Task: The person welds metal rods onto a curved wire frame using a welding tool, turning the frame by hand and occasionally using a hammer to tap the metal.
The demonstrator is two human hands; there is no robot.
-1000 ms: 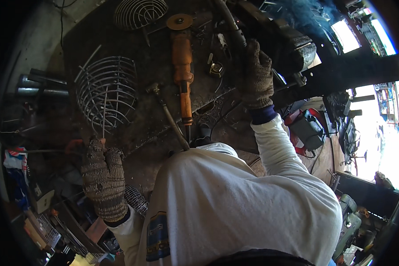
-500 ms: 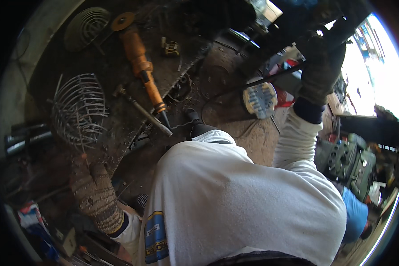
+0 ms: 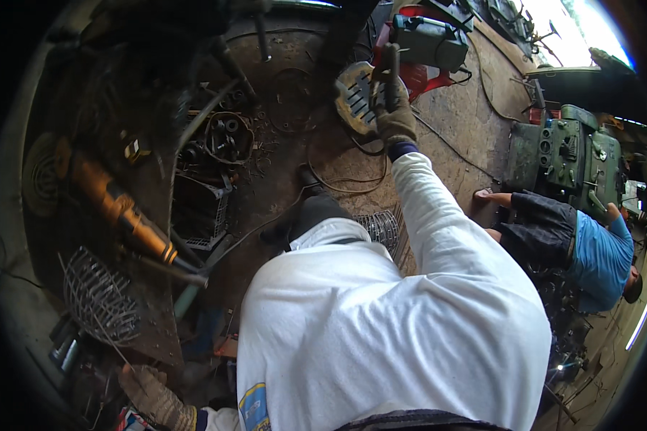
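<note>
My left hand (image 3: 154, 396), in a brown knitted glove, is closed at the lower left. A thin metal rod (image 3: 112, 343) runs from its fingers to the wire basket (image 3: 101, 298), a cage of bent rods on the dark workbench (image 3: 154, 332). Out in front and to the right, my right hand (image 3: 395, 118), gloved too, is closed round a dark narrow tool (image 3: 391, 65) with a short stub at its tip. It is above the edge of a slotted round stool (image 3: 355, 97). An orange angle grinder (image 3: 115, 201) lies on the bench, with a hammer (image 3: 169, 271) across its near end.
A dark green box-shaped machine (image 3: 431, 43) sits on something red beyond the stool. Cables (image 3: 352, 190) loop over the floor. Another person (image 3: 600, 233) in blue bends beside a large green machine (image 3: 568, 154). A second wire basket (image 3: 379, 228) is by my legs.
The view has swung to the right. My right hand has come away from a dark shape at upper right and lowered toward the stool. My left hand stays by the wire basket.
</note>
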